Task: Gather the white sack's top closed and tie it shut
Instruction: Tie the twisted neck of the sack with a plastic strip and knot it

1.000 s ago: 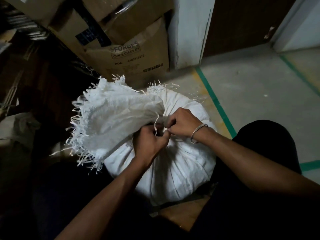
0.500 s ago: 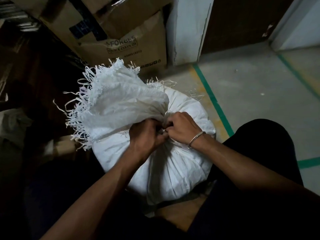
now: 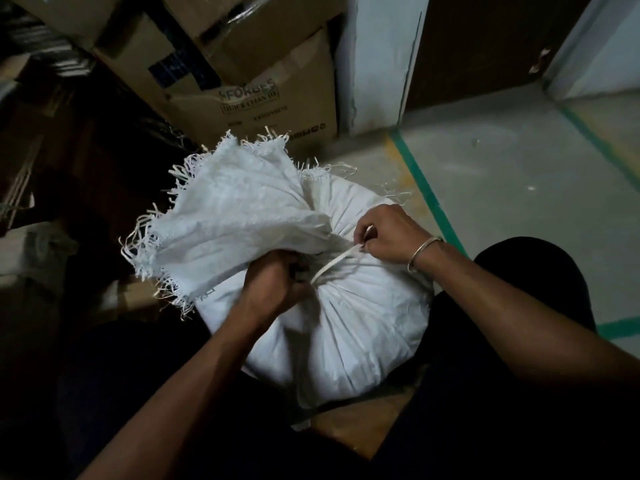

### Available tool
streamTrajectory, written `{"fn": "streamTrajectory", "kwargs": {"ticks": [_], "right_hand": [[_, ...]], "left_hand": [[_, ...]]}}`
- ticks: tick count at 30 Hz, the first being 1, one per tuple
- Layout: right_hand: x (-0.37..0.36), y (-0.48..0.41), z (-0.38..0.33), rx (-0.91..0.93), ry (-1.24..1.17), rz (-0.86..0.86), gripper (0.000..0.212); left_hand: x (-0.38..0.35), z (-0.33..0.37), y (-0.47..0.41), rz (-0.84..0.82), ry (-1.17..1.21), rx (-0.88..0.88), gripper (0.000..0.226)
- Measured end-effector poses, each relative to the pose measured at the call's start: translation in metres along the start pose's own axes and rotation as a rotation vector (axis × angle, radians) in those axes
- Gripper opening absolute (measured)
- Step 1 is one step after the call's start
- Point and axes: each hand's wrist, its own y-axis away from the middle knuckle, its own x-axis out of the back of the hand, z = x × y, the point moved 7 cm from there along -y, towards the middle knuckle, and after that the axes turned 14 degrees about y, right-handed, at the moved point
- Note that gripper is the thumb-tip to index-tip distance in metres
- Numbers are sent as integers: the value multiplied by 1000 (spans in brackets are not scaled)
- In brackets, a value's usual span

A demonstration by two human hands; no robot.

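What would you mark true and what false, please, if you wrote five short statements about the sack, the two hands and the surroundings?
1. The right hand pinches a pale strip that runs to the sack's neck. True.
2. The left hand lies flat on the floor. False: it grips the gathered neck of the white sack.
3. The frayed top flops to the left. True.
4. The bangle is on the left wrist. False: it is on the right wrist.
5. Cardboard boxes stand behind the sack. True.

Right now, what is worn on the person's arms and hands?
Both forearms are bare, no sleeves in view. The left hand and right hand wear no gloves. A thin silver-coloured bangle circles the right wrist; the left wrist is bare.
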Motion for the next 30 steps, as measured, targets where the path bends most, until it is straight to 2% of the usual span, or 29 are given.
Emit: {"fn": "streamTrajectory", "kwargs": {"ticks": [5, 9, 10, 13, 15, 19, 21, 23, 25, 28, 30], "right_hand": [[3, 8, 0, -65, -40, 0, 27], [-9, 17, -8, 2, -66, -126, 35], [-12, 18, -7, -17, -133, -147, 35], [-18, 22, 0, -163, -549, -218, 27], [-21, 24, -1, -171, -668, -275, 24], [-27, 31, -8, -26, -578, -346, 17], [-32, 34, -14, 67, -424, -369, 13], [-32, 35, -24, 206, -132, -285, 13], [-30, 40, -36, 290, 72, -181, 20], [-19, 46, -52, 407, 243, 40, 25], [-11, 50, -60, 553, 241, 124, 21]], "left_hand": [[-1, 9, 1, 16, -4, 19, 41], [-6, 6, 1, 7, 31, 71, 41], [-6, 6, 1, 0, 41, 72, 40], [-5, 5, 0, -11, 34, 62, 40], [-6, 6, 0, -12, 6, 61, 38], [-7, 9, 1, -16, -16, 50, 30], [-9, 16, 3, -48, 6, 13, 26], [-8, 24, 5, -54, 74, -37, 18], [-6, 29, 5, -53, 176, -100, 27], [-1, 27, 4, -90, 164, -113, 40], [-2, 21, 2, -95, 105, -88, 44]]}}
